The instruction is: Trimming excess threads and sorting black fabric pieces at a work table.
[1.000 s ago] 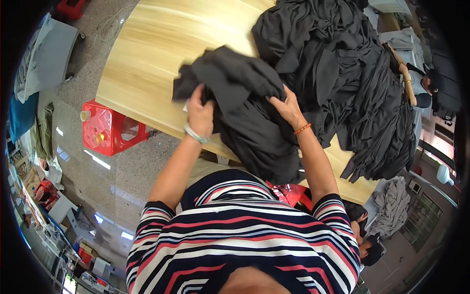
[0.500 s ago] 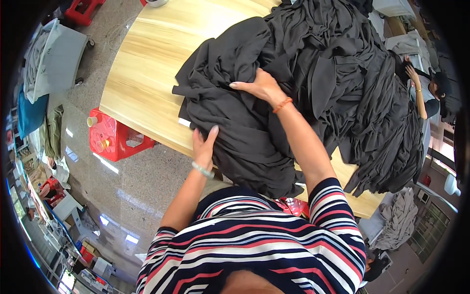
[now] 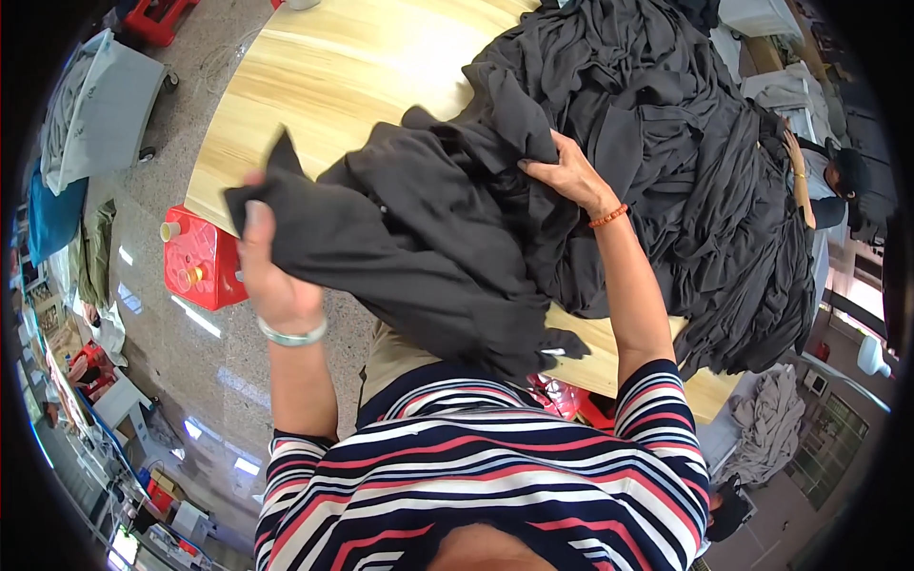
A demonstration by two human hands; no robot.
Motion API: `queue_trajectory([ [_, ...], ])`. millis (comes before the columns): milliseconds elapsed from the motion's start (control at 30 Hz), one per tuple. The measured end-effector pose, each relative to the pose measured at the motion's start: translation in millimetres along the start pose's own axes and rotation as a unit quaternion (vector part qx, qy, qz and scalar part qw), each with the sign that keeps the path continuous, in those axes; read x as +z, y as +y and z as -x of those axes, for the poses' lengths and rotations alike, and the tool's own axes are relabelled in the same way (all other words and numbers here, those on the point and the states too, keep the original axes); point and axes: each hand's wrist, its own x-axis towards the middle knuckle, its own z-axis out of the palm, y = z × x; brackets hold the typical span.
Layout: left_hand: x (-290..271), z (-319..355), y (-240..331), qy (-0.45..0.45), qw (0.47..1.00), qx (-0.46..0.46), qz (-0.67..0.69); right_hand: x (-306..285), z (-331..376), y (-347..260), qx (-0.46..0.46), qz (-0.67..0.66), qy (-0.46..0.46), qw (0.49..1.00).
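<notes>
Dark grey soft cloth [image 3: 428,219], in the head view, was spread across the edge of the pale wooden table [image 3: 314,76]. Bare left hand [image 3: 278,285] pinched its left end; bare right hand [image 3: 576,181] pinched a fold near the dark-grey fabric heap [image 3: 690,181].

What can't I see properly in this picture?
All in the head view:
Left hand: most of its fingers are hidden behind the dark cloth.
The cloth's full shape: lost in its own folds.
Red stool: its right side is behind the left hand.
Pale round container: cut off by the top edge.
</notes>
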Motion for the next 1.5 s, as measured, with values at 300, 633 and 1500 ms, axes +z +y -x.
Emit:
queue_trajectory([
  [300,-119.1,6.3,-95.7,0.216,0.857,-0.202,-0.422,15.5,-11.4,24.7,-0.036,0.138,0.008,0.99],
  [633,-86.5,0.8,-112.0,0.008,0.956,-0.233,-0.18,143.5,1.2,-24.4,-0.114,0.245,-0.034,0.962],
  [1500,11.0,-95.6,177.1,-0.245,0.894,0.142,-0.347,189.3,51.7,1.4,-0.144,-0.126,-0.326,0.926],
])
